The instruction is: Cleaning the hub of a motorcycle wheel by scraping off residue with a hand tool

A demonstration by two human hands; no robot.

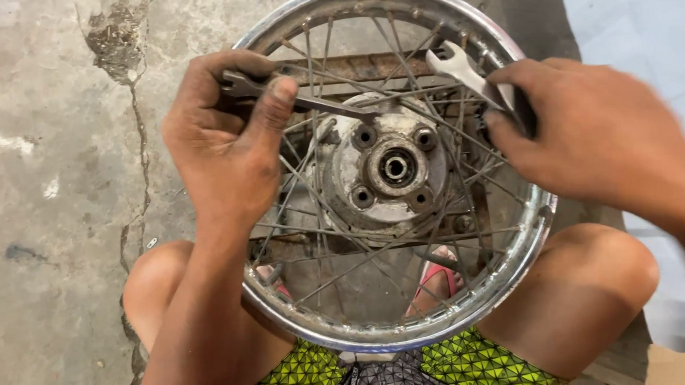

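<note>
Floor: cracked grey concrete floor (48, 151) spreads under and to the left of the wheel; a paler sheet lies on the ground off to the wheel's right.
Wheel: a spoked wheel (399, 338) with a chromed rim lies flat between my knees, its near edge just above my green patterned shorts (488, 363).
Hub: the rusty hub (394, 167) sits in the wheel's middle, ringed by four bolt holes around a centre bore.
Inside the wheel: thin wire spokes cross from hub to rim; through them I see a rusty bar and a pink sandal (437, 279) below.
Left hand: my left hand (225, 144) is closed around a dark spanner (308, 101) left of the hub, its far end reaching the hub's top.
Right hand: my right hand (586, 132) grips a bright open-ended spanner (464, 72) over the rim, up and right of the hub.
</note>
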